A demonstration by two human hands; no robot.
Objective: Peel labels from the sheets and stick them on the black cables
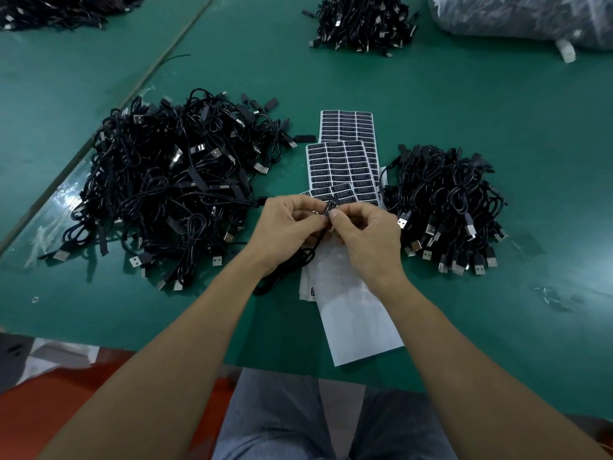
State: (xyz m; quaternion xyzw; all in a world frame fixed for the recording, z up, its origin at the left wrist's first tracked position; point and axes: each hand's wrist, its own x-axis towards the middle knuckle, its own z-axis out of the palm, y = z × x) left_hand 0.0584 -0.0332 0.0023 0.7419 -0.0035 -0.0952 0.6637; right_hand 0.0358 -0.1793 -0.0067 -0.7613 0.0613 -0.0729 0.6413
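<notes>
Both hands meet, fingers curled. The left hand (285, 224) pinches one black cable (300, 260), whose slack hangs below the left wrist. The right hand (368, 234) pinches what looks like a label (332, 206) against the cable between the two thumbs; how far it is wrapped cannot be told. Judgement: the step is wrapping. Keep the cable taut with the left hand, lay the label square to the cable, roll it round with the right thumb, then press the seam flat so no corner lifts. Just beyond the fingertips are the label sheets (341, 167); under the wrists is a peeled backing sheet (358, 313). Out from the left hand is a large cable pile (172, 180); out from the right hand is a smaller pile (444, 200).
</notes>
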